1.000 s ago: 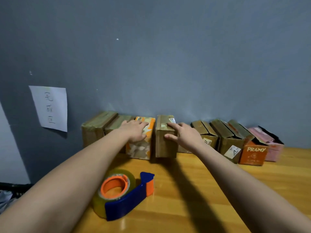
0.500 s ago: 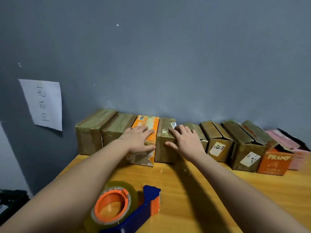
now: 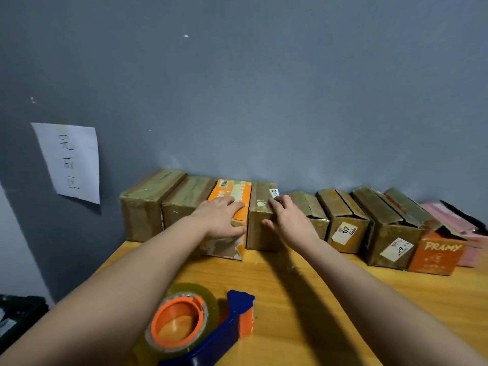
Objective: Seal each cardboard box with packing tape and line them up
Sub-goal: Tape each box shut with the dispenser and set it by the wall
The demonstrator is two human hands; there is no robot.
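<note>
Several small cardboard boxes stand in a row along the grey wall on a wooden table (image 3: 343, 291). My left hand (image 3: 220, 219) rests flat on the orange box (image 3: 232, 191), third from the left. My right hand (image 3: 286, 217) lies on the near top edge of the brown box (image 3: 260, 207) beside it, fingers spread, thumb on its front face. To the right, brown boxes (image 3: 343, 220) show open flaps. A roll of clear tape in a blue and orange dispenser (image 3: 195, 323) lies on the table near me.
An orange box marked PRAMY (image 3: 435, 253) and a pink box (image 3: 459, 223) end the row on the right. A white paper sign (image 3: 71, 162) hangs on the wall at left. Dark items (image 3: 18, 313) sit below the table's left edge.
The brown box under my right hand has been pushed back against the wall, level with the orange box. Both hands moved forward with it, and the view has shifted closer and to the left.
</note>
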